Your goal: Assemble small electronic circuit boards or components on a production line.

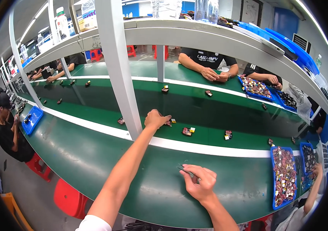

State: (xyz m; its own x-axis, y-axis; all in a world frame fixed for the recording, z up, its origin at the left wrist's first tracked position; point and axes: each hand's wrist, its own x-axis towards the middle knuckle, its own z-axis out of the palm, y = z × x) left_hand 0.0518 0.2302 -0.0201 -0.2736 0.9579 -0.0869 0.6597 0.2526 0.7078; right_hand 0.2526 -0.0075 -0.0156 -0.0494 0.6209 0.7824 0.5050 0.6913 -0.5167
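Note:
My left hand [157,119] reaches over the green conveyor belt [195,104], its fingers bent down round a small electronic part [169,123] with reddish wires and a yellow tag. The hand partly hides that part. Close to me, above the green work surface [152,184], my right hand [201,181] pinches dark tweezers [182,168], whose tips point up and left. Just right of my left hand, another small part [188,131] with a yellow tag lies on the belt, and a similar part [228,134] sits farther right.
A white post [117,69] rises beside my left forearm and joins an overhead shelf [210,34]. A blue tray [274,181] full of wired parts lies at right, near a co-worker's arm [313,188]. Other people sit across the belt. A red stool [69,198] stands at lower left.

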